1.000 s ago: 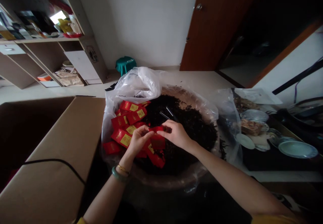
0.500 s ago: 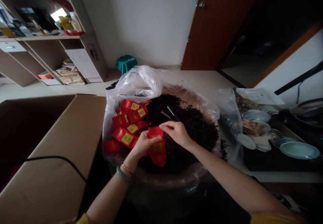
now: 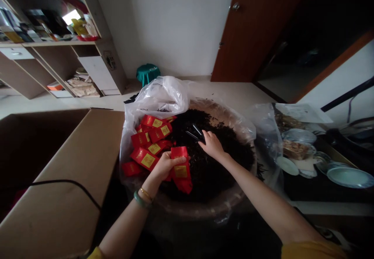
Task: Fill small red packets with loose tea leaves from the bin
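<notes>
My left hand (image 3: 167,166) is closed on a red packet (image 3: 180,172) with a gold square on its front, held upright with the thumb across it. My right hand (image 3: 213,145) has its thumb and fingers around the near end of dark tongs (image 3: 197,135) with shiny tips, which lie over the dark loose leaves (image 3: 210,173). These look like dried tea. The leaves fill a wide round basket (image 3: 201,212) lined with clear plastic. A pile of red packets (image 3: 147,159) lies on the left side of the basket, beside my left hand.
An open cardboard box (image 3: 67,165) stands to the left, with a black cable (image 3: 67,181) across it. On the right are a clear plastic bag (image 3: 264,134), clear tubs and a pale lid (image 3: 349,174). Behind the basket stands a green covered bin (image 3: 147,74).
My right hand has left the top of the red packet and moved right to the tongs, whose tips have shifted slightly. My left hand still holds the packet.
</notes>
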Tool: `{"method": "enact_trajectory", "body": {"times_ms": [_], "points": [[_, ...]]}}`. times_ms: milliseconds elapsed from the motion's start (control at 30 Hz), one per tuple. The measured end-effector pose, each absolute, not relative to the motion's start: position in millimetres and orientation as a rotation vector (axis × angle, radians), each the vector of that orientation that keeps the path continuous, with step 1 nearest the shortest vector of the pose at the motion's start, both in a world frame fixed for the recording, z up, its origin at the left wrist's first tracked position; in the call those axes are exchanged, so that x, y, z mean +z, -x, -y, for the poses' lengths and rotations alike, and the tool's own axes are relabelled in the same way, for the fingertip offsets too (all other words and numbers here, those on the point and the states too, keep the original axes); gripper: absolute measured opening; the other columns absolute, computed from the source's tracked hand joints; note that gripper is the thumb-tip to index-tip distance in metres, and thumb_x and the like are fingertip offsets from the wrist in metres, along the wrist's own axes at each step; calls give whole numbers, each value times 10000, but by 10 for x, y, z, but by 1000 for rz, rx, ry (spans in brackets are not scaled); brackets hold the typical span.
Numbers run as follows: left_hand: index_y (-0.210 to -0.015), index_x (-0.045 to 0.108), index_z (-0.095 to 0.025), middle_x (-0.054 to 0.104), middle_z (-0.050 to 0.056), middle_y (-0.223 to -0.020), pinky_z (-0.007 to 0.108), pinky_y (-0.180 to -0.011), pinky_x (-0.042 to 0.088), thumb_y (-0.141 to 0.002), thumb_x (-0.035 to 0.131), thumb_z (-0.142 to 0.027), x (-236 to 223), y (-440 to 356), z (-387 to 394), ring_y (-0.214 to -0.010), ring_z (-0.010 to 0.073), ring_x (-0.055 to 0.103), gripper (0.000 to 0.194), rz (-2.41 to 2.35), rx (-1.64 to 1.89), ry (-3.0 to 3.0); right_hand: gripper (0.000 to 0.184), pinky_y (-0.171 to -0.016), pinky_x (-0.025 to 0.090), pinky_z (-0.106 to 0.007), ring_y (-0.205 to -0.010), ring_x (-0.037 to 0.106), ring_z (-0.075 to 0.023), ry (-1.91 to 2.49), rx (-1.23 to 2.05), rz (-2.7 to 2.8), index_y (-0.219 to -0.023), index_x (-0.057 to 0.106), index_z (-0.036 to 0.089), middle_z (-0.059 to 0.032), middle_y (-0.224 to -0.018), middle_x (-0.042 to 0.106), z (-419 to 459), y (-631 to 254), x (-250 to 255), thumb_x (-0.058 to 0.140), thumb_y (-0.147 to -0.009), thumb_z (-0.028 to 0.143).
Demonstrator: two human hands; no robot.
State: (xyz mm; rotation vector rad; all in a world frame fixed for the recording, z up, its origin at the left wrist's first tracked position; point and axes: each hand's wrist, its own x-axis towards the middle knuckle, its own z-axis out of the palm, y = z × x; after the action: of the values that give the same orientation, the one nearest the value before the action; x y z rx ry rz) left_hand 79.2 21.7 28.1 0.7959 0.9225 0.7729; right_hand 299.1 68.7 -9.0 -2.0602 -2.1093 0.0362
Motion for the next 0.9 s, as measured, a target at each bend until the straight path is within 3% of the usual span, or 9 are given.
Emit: {"method": "enact_trajectory", "body": {"times_ms": [167, 367, 567, 633, 800, 900], "points": [[-773, 719, -74, 715, 76, -681, 273, -602, 508, -451, 886, -362, 262, -802, -204, -575, 166, 643, 463, -948, 732, -861, 581, -831, 453, -352, -1006, 550, -286, 2077, -66, 2159, -1351, 397, 101, -167, -1137, 561, -676, -2938, -65, 555, -868, 383], [-766, 722, -73, 706, 71, -662, 260, -577, 491, -474, 875, -371, 242, -806, -183, -560, 160, 630, 444, -987, 680, -939, 408, -800, 489, -370, -988, 583, -288, 2082, -8, 2145, -1229, 516, 102, -168, -1090, 591, -714, -2952, 9, 548, -880, 311], [-729, 712, -84, 702, 51, -643, 254, -579, 486, -458, 878, -365, 247, -751, -252, -546, 146, 616, 424, -982, 719, -945, 434, -873, 494, -350, -991, 621, -229, 1543, 491, 2109, -1203, 585, 169, -106, -1127, 631, -699, -3149, 361, 632, -808, 340], [-709, 710, -89, 704, 46, -643, 245, -573, 482, -450, 880, -359, 254, -739, -264, -550, 143, 615, 411, -983, 730, -965, 440, -834, 507, -339, -933, 636, -215, 1377, 680, 2162, -1171, 620, 173, -84, -1083, 661, -625, -3159, 514, 660, -772, 353], [-684, 707, -94, 710, 45, -648, 246, -553, 486, -463, 874, -368, 234, -756, -235, -549, 149, 620, 390, -979, 698, -980, 334, -782, 501, -312, -860, 649, -192, 1363, 884, 2123, -1125, 666, 190, -70, -1033, 708, -421, -2967, 683, 545, -835, 301], [-695, 710, -95, 706, 42, -628, 244, -528, 482, -470, 869, -383, 208, -781, -217, -525, 147, 616, 398, -999, 687, -958, 352, -732, 492, -285, -776, 653, -170, 1447, 1002, 2166, -1146, 657, 180, -54, -897, 728, -381, -2830, 631, 431, -881, 228]]}}
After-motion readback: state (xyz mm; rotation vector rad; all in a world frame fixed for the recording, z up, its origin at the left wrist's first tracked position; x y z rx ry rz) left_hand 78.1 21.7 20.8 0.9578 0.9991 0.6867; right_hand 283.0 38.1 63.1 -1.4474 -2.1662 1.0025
